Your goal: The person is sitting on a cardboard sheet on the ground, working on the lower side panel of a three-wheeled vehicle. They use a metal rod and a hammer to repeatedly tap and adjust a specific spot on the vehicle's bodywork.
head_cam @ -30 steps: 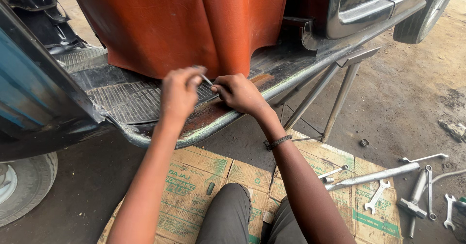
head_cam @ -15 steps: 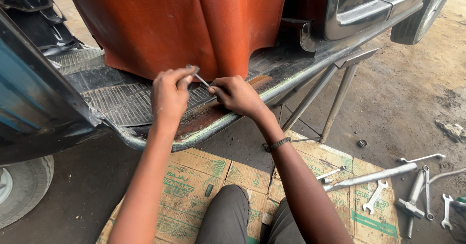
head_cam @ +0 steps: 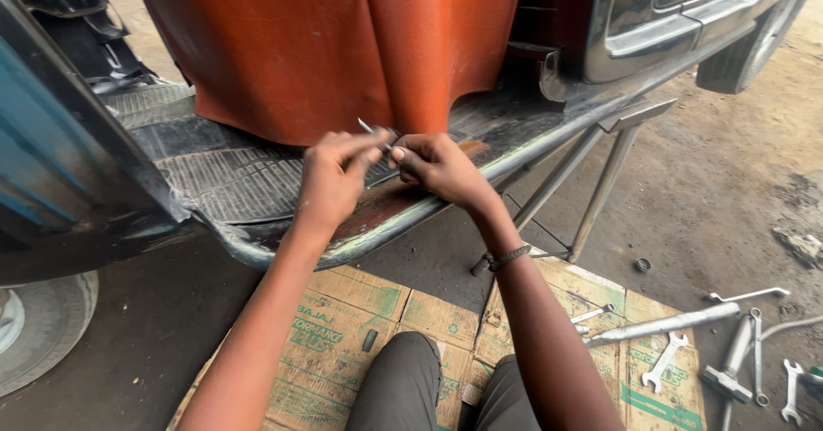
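Both hands have drifted slightly right along the footboard [head_cam: 257, 182] since a second ago — the work looks like fitting a small fastener. Left hand [head_cam: 330, 178] pinches a thin metal tool [head_cam: 370, 131] just above the footboard; right hand [head_cam: 437, 167] pinches its tip, fingers curled. Next likely calls for steady alignment — then turning

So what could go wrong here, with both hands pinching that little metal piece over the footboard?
The small metal piece is pinched only at the fingertips of the left hand and right hand; it might slip and drop onto the ribbed mat or roll under the vehicle. The footboard edge looks worn and rusty, so a wrist could scrape on it. The loose wrenches on the cardboard could be knelt on.
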